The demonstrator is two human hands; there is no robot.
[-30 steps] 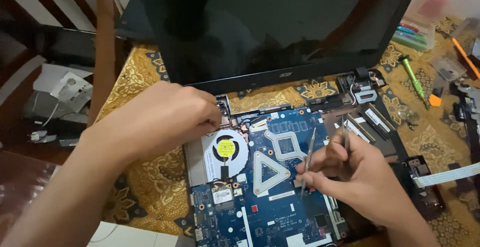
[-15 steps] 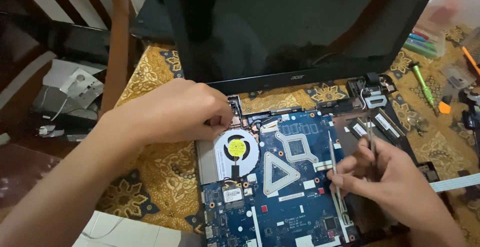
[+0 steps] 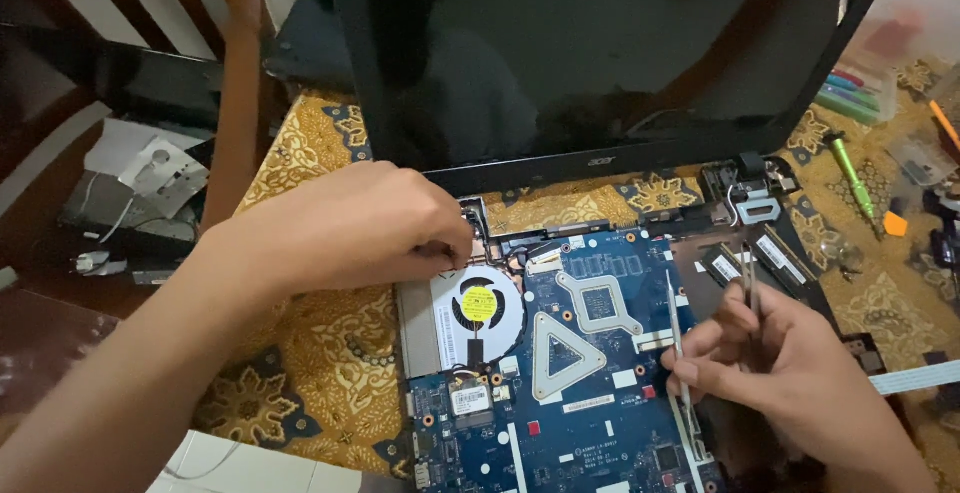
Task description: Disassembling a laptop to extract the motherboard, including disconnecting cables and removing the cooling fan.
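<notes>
Head view, looking down on an opened laptop. Nearest, at lower right, the right hand [image 3: 790,383] pinches a pair of thin metal tweezers [image 3: 676,338]; fingers are closed round them, and the tweezers' long axis runs almost straight away from the person, tips pointing toward the screen, over the right edge of the blue motherboard [image 3: 590,393]. Whether the tips themselves are pressed together cannot be told.

The left hand [image 3: 370,223] comes in from the lower left and rests at the board's upper left corner, fingertips curled down and bunched just above the round cooling fan [image 3: 480,308] with its yellow centre label. What the fingers hold, if anything, is hidden beneath them. This hand is much the nearer to the fan; the tweezers lie well to the fan's right, with a silver triangular bracket [image 3: 565,348] between them.

Beyond the right hand sit two memory sticks [image 3: 755,258] and a metal hinge [image 3: 750,198]. Farther still stands the dark laptop screen [image 3: 600,53], upright. All rests on a gold patterned cloth [image 3: 320,353] over the tabletop. At far right lies a green screwdriver [image 3: 852,173].
</notes>
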